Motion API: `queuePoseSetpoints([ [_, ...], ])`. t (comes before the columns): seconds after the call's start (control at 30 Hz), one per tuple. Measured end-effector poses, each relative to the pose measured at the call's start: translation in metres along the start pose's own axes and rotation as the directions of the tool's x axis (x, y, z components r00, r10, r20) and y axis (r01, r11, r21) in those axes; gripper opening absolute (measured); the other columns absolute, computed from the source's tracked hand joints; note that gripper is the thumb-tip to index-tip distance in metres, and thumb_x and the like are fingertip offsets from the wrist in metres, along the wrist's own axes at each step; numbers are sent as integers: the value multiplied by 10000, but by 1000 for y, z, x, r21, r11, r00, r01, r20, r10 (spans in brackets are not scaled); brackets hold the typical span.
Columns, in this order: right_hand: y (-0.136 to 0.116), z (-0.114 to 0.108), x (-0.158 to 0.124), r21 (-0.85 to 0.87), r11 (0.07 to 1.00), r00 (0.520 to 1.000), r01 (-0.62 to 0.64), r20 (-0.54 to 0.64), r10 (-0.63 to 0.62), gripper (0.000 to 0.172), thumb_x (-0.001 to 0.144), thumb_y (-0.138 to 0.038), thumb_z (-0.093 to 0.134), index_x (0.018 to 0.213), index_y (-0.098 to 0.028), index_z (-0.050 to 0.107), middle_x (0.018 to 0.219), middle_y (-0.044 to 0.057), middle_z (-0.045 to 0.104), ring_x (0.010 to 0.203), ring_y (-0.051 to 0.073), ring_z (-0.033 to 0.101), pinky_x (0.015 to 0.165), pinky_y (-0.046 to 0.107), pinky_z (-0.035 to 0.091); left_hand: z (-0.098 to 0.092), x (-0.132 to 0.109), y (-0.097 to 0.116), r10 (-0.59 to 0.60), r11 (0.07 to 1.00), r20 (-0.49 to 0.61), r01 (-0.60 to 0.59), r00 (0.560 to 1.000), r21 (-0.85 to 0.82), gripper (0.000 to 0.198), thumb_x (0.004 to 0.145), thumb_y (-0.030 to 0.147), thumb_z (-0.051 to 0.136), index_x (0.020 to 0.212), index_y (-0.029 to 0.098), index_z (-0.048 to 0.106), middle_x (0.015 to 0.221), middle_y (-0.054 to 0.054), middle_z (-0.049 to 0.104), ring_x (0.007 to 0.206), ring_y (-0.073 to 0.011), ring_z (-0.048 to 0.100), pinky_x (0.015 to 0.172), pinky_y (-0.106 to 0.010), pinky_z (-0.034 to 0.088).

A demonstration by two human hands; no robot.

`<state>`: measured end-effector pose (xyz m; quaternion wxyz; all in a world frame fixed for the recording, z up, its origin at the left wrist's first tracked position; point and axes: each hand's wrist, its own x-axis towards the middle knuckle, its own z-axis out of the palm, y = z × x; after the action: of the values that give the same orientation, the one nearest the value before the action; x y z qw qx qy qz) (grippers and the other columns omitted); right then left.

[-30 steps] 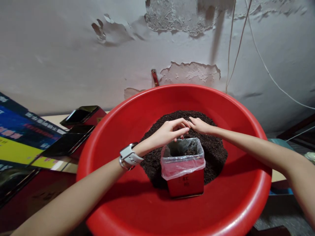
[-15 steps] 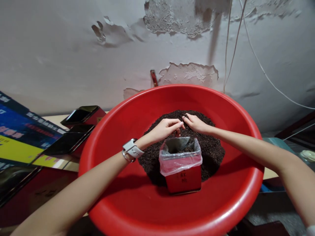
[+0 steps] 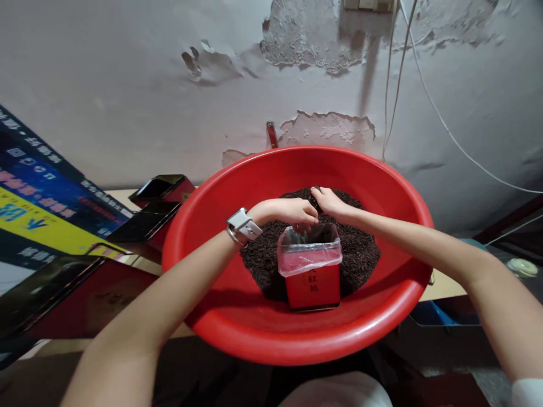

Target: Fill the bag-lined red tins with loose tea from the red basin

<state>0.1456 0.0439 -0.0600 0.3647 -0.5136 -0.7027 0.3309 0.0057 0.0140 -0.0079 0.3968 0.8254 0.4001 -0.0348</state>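
A big red plastic basin (image 3: 220, 316) holds a heap of dark loose leaves (image 3: 360, 254). A small red square tin (image 3: 313, 285) lined with a clear plastic bag (image 3: 309, 259) stands in the basin in front of the heap. My left hand (image 3: 292, 212), with a white watch on its wrist, is cupped with fingers curled down over the tin's far rim. My right hand (image 3: 327, 202) lies on the heap just behind the tin, fingers bent into the leaves. The two hands nearly touch.
Red boxes with dark glossy lids (image 3: 159, 189) lie at the left, beside a blue and yellow printed carton (image 3: 38, 209). A peeling wall (image 3: 127, 85) with hanging white cables (image 3: 428, 96) stands close behind the basin. A small red object (image 3: 271, 134) leans against the wall.
Both hands slid further back over the heap and now curl toward the tin's opening. The camera pulled back and tilted, so the basin looks smaller.
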Motion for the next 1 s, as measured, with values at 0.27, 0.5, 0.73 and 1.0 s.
queuePoseSetpoints([
  [0.27, 7, 15, -20, -109, 988, 988, 111, 122, -98, 263, 924, -298, 371, 715, -169, 465, 774, 33, 579, 728, 133, 485, 719, 264, 396, 21, -9, -15, 107, 978, -135, -80, 985, 195, 274, 745, 286, 528, 502, 160, 533, 466, 30, 438, 444, -88, 341, 452, -223, 254],
  [0.5, -1, 6, -22, -48, 989, 983, 141, 128, -134, 246, 934, -304, 339, 768, -170, 462, 806, 30, 570, 755, 143, 484, 750, 286, 387, 9, -16, -12, 148, 982, -188, -121, 971, 147, 394, 774, 481, 575, 595, 138, 653, 544, 5, 567, 516, -99, 424, 510, -219, 302],
  [0.73, -14, -2, -28, 154, 970, 976, 188, 79, -201, 164, 911, -264, 389, 770, -189, 423, 789, -5, 524, 729, 121, 445, 723, 264, 385, -3, -27, -13, 87, 980, -199, -48, 976, 194, 290, 759, 410, 619, 774, 142, 731, 692, -2, 682, 645, -122, 561, 589, -192, 379],
  [1.0, -19, -11, -31, 323, 946, 984, 23, 161, -79, 194, 916, -338, 399, 770, -212, 413, 665, -33, 464, 576, 108, 428, 535, 241, 384, -6, -19, -27, 33, 978, -264, 24, 964, 209, 265, 773, 182, 557, 999, 161, 695, 1029, -29, 717, 908, -148, 645, 773, -179, 449],
])
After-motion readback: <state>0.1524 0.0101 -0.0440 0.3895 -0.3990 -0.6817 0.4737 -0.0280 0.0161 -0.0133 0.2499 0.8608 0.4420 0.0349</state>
